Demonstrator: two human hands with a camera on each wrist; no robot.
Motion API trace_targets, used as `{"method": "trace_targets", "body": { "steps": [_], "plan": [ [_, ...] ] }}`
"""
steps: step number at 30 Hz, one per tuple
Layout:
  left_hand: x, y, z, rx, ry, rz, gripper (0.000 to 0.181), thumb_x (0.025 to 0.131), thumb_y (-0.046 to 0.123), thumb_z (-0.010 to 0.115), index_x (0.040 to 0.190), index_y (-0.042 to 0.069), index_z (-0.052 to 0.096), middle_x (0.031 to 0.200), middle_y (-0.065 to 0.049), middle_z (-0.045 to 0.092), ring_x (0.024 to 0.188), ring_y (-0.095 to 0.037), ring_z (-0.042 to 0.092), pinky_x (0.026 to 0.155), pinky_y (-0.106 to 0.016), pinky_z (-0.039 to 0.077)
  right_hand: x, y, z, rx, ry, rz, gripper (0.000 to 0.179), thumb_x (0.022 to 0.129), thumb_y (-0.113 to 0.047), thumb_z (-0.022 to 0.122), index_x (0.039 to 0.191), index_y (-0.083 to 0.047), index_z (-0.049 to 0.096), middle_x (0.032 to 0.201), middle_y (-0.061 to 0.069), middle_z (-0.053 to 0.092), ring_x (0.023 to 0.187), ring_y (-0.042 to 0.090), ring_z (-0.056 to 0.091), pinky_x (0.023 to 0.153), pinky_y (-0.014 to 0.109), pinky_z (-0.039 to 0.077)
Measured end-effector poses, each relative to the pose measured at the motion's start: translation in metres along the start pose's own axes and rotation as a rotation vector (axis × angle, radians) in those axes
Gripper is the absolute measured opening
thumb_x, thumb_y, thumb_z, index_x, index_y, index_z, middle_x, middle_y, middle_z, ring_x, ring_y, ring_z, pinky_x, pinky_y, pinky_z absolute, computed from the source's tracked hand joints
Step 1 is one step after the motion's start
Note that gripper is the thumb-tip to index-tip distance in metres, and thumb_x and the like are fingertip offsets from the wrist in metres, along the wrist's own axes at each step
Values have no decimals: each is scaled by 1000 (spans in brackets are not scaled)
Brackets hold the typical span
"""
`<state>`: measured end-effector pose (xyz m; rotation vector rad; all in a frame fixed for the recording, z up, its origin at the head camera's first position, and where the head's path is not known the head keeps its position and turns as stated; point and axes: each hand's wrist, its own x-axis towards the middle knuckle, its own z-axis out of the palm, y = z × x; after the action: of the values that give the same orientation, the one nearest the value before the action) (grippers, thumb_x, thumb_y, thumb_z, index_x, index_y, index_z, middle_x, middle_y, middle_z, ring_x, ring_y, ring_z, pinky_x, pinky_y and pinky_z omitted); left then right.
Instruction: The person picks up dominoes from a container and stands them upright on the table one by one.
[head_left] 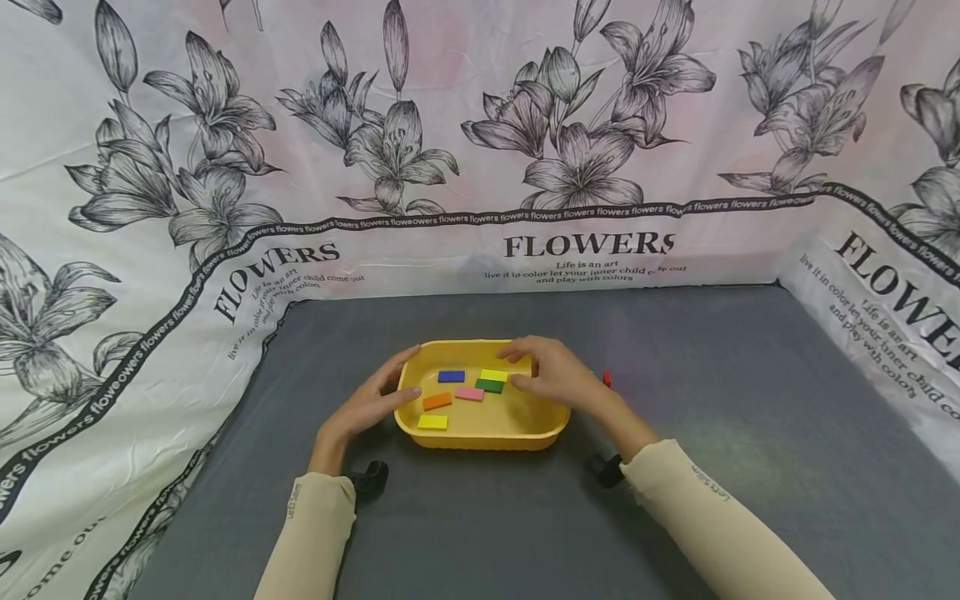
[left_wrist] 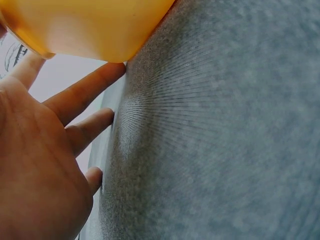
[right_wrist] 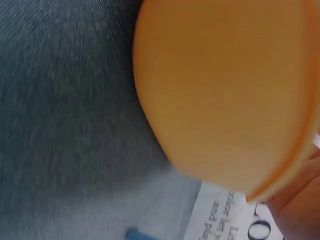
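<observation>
A yellow plastic tub (head_left: pixel 480 442) stands on the table with small flat blocks inside: a blue block (head_left: pixel 451 377), a pink block (head_left: pixel 469 393), an orange block (head_left: pixel 437 402), a green block (head_left: pixel 490 387) and two yellow blocks, one at the front (head_left: pixel 432 422). My left hand (head_left: pixel 372 403) holds the tub's left side, thumb over the rim; in the left wrist view its other fingers spread along the outside. Over the tub's right side is my right hand (head_left: pixel 551 372), thumb and index finger apart near the green block. Nothing shows between them.
A red block (head_left: pixel 607 379) lies on the dark grey table (head_left: pixel 480 525), right of the tub behind my right wrist. In the right wrist view a blue piece (right_wrist: pixel 141 234) lies on the table. A flower-printed cloth (head_left: pixel 435 258) hangs behind and at both sides.
</observation>
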<state>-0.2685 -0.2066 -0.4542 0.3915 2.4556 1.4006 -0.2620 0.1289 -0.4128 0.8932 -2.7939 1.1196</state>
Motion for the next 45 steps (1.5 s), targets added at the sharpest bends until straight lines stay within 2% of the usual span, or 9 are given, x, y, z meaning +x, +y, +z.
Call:
{"method": "trace_targets", "body": {
  "steps": [5, 9, 14, 19, 22, 28, 38, 41, 45],
  "plan": [
    [1, -1, -1, 3, 0, 5, 72, 98, 34, 64, 160, 37, 28, 171, -3, 23, 155, -39, 25, 121, -68, 22, 12, -2, 18, -102, -46, 0, 34, 89, -11, 73, 123, -8, 71, 118, 10, 73, 100, 25, 67, 86, 39, 56],
    [1, -4, -1, -1, -6, 15, 71, 99, 32, 64, 160, 37, 28, 170, -3, 24, 155, -39, 27, 121, -68, 22, 17, -7, 30, -136, -64, -6, 32, 89, -10, 74, 121, -5, 72, 117, 9, 73, 104, 26, 68, 94, 44, 56],
    [2, -6, 2, -8, -14, 15, 70, 99, 33, 64, 159, 38, 29, 170, -3, 25, 154, -38, 28, 121, -68, 23, 22, -17, 42, -171, -85, 36, 31, 91, -17, 76, 120, -8, 73, 117, 8, 73, 104, 24, 67, 94, 43, 56],
    [2, -8, 2, -13, -8, 14, 70, 99, 34, 64, 159, 39, 30, 170, -3, 25, 154, -38, 28, 121, -67, 23, 31, -24, 51, -215, -105, 29, 29, 93, -25, 75, 117, -9, 74, 113, 7, 74, 98, 22, 67, 91, 40, 57],
    [2, -7, 1, -15, -7, 22, 70, 99, 34, 65, 159, 37, 30, 170, -3, 25, 154, -38, 28, 121, -67, 23, 36, -27, 57, -251, -117, 27, 25, 93, -23, 75, 114, -10, 75, 106, 6, 74, 91, 20, 65, 85, 38, 57],
    [2, -6, 1, -13, -5, 14, 69, 99, 32, 63, 159, 39, 30, 170, -2, 25, 155, -38, 27, 121, -68, 21, 43, -32, 65, -294, -144, 65, 23, 93, -19, 73, 115, -11, 76, 101, 4, 71, 86, 17, 57, 83, 33, 54],
    [2, -2, 2, 4, 2, 14, 69, 99, 32, 63, 159, 39, 30, 170, -2, 24, 155, -39, 27, 122, -69, 18, 47, -34, 72, -348, -193, 87, 9, 98, -16, 66, 101, -13, 74, 83, 1, 56, 81, 18, 50, 73, 30, 42],
    [1, -3, 1, 1, 3, 19, 69, 99, 31, 63, 159, 38, 30, 170, -2, 25, 155, -39, 27, 121, -70, 18, 49, -34, 73, -375, -204, 97, 12, 99, -18, 64, 103, -15, 75, 84, 1, 57, 81, 17, 50, 71, 30, 43],
    [2, -5, 0, -7, 5, 20, 69, 99, 31, 63, 159, 39, 30, 170, -1, 26, 155, -38, 28, 122, -69, 18, 51, -37, 74, -429, -235, 110, 16, 100, -21, 63, 109, -18, 76, 90, -1, 62, 84, 16, 52, 75, 30, 49]
  ]
}}
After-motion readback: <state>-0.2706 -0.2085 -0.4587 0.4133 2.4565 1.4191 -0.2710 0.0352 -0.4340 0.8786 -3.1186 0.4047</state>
